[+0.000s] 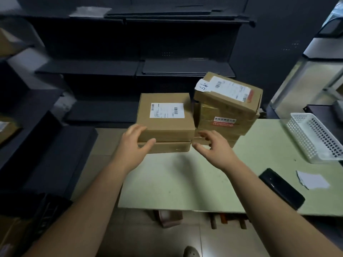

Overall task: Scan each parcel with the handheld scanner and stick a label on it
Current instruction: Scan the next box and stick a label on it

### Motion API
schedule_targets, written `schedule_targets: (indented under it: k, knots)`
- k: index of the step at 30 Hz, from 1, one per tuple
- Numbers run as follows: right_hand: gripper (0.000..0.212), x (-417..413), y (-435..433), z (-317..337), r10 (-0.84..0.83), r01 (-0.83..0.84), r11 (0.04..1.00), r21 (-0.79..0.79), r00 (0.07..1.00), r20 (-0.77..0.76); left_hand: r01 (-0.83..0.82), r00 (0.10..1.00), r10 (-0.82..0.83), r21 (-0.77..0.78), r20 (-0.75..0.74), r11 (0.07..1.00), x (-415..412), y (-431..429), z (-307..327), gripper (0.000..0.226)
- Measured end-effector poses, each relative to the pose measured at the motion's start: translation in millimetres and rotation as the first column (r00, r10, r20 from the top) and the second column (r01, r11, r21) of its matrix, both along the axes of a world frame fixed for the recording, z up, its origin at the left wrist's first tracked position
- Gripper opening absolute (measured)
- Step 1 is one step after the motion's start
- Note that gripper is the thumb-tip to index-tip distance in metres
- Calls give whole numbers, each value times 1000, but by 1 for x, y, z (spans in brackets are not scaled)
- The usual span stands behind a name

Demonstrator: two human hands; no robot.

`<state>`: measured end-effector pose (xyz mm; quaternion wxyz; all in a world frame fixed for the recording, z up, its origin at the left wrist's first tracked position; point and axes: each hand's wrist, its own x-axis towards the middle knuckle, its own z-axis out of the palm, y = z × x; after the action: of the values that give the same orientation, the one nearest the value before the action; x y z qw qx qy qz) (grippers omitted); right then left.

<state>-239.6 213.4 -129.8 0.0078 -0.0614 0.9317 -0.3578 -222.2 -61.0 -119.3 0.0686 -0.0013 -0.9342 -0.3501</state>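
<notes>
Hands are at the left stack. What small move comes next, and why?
Probably grip the top box and pull it nearer: the left hand touches its near corner, the right hand hovers open beside it, and the scanner lies untouched on the table.

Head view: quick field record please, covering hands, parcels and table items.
left hand: open, fingers at the left stack's near-left top corner
right hand: open, empty, in front of the right stack
left stack: two brown cardboard boxes, white shipping label on the upper one
right stack: several brown cardboard boxes, top box tilted, labelled
table: pale green tabletop; black flat handheld device, white paper slip, white perforated plastic basket at right
</notes>
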Motion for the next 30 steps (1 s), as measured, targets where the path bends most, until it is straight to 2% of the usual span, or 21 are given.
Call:
schedule_targets:
  k: [5, 9, 13, 17, 24, 30]
  knots:
    - [66, -64, -11, -28, -53, 51, 998, 25, 994, 94, -158, 983, 157, -1, 98, 988, -55, -5, -24, 65]
    - [67, -90, -27, -45, -141, 138, 990, 28, 974, 179, -195, 965, 181, 60, 189, 979, -85, -14, -50, 72]
    - [71, -100, -38, -58, -224, 247, 967, -57, 937, 269, -225, 937, 168, 160, 308, 961, -103, -28, -71, 73]
    - [86, -99, -49, -62, -274, 302, 951, -67, 923, 268, -252, 941, 195, 189, 276, 949, -106, -36, -79, 70]
    - [81, -78, -62, -58, -316, 340, 923, -177, 936, 153, -286, 954, 238, 319, 180, 904, -80, -44, -75, 62]
    - [76, -38, -49, -47, -256, 252, 917, -309, 966, 30, -302, 953, 289, 363, 91, 882, -21, -35, -53, 56]
